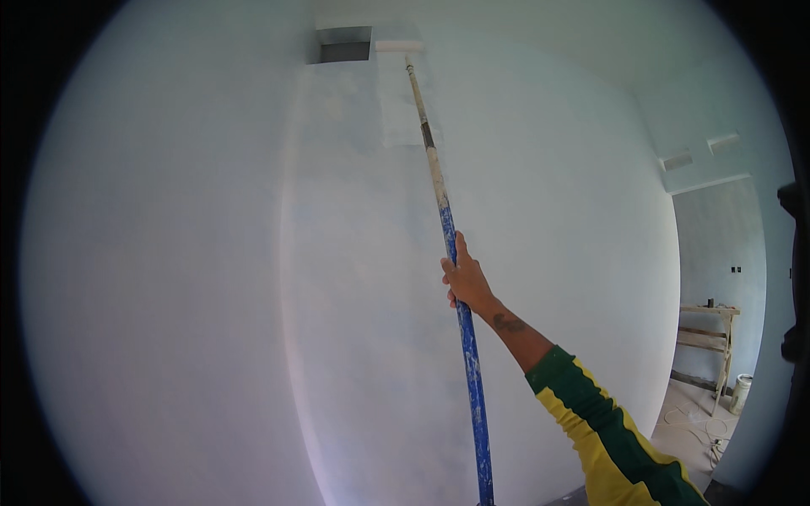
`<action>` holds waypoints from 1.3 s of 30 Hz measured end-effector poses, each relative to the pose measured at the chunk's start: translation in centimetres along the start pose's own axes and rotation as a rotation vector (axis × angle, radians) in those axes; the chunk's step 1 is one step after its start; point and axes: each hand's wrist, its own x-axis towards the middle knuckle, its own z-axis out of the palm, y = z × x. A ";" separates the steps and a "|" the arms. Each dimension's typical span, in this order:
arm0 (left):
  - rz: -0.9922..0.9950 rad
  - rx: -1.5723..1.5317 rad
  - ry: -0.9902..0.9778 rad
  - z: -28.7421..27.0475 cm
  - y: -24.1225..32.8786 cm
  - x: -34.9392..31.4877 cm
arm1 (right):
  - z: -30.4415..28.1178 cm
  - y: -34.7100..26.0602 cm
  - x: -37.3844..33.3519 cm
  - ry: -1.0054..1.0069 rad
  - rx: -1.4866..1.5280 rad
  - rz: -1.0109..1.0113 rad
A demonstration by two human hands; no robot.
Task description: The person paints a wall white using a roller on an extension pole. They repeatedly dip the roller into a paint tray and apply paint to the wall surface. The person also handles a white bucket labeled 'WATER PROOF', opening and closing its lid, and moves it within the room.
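My right hand is closed around a long paint-spattered blue extension pole, its index finger lying along the shaft. The pole slants up and slightly left, its upper part pale with a dark band. At its top end a white paint roller lies level against the wall, just right of a rectangular opening. Below the roller a patch of wall looks slightly different in tone. The lower end of the pole runs out of the frame. My left hand is not in view.
A wall corner runs down left of the pole. At the right, a doorway shows another room with a wooden trestle, a white bucket and a cord on the floor. Two small rectangular recesses sit above the doorway.
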 end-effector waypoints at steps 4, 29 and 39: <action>0.012 0.037 -0.022 -1.0 0.3 -1.0 | 0.6 -0.3 -1.4 0.041 0.003 -0.077; 0.020 0.056 0.038 -1.5 -2.6 -0.8 | -0.2 0.0 -2.2 0.077 0.235 -0.342; -0.028 0.480 0.216 -4.3 -8.2 -22.1 | 3.5 -3.4 -27.3 0.006 0.174 -0.085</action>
